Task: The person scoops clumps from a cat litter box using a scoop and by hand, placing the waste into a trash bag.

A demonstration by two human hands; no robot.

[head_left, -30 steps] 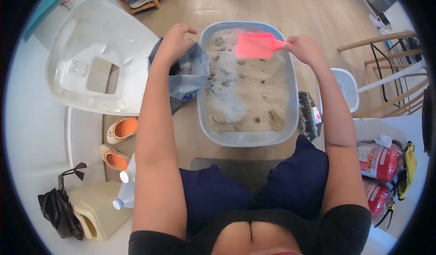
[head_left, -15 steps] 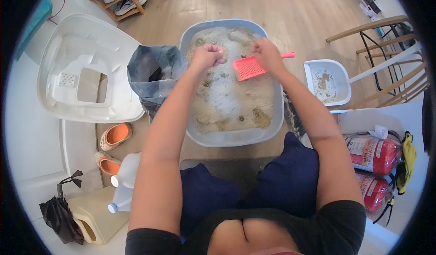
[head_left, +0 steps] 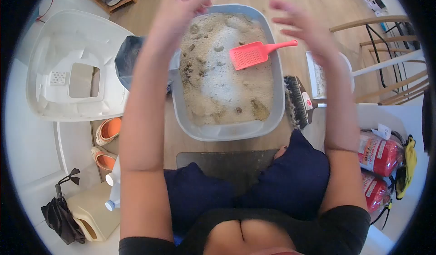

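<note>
A grey litter box (head_left: 227, 133) filled with sandy litter (head_left: 202, 98) and dark clumps stands in front of me. Resting on the litter is a pink slotted scoop (head_left: 249, 55), its handle reaching over the right rim. My left hand (head_left: 188, 0) is raised near the box's far left corner, fingers curled in; whatever they may hold is hidden. Beyond the right rim, my right hand (head_left: 302, 25) hangs in the air, blurred, with spread fingers and nothing in it. A grey plastic bag (head_left: 128, 57) is partly hidden behind my left forearm.
The white litter box cover (head_left: 41, 91) lies at the left, above orange-lined clogs (head_left: 108, 131). On the right are a brush (head_left: 297, 103), a white dustpan (head_left: 347, 71), a wooden chair (head_left: 372, 24) and red fire extinguishers (head_left: 380, 153). A dark mat (head_left: 227, 164) lies before my knees.
Both hands have lifted away from the litter and moved apart, the left up and leftward, the right outward with fingers opening. The scoop stays on the litter. The view has shifted slightly.
</note>
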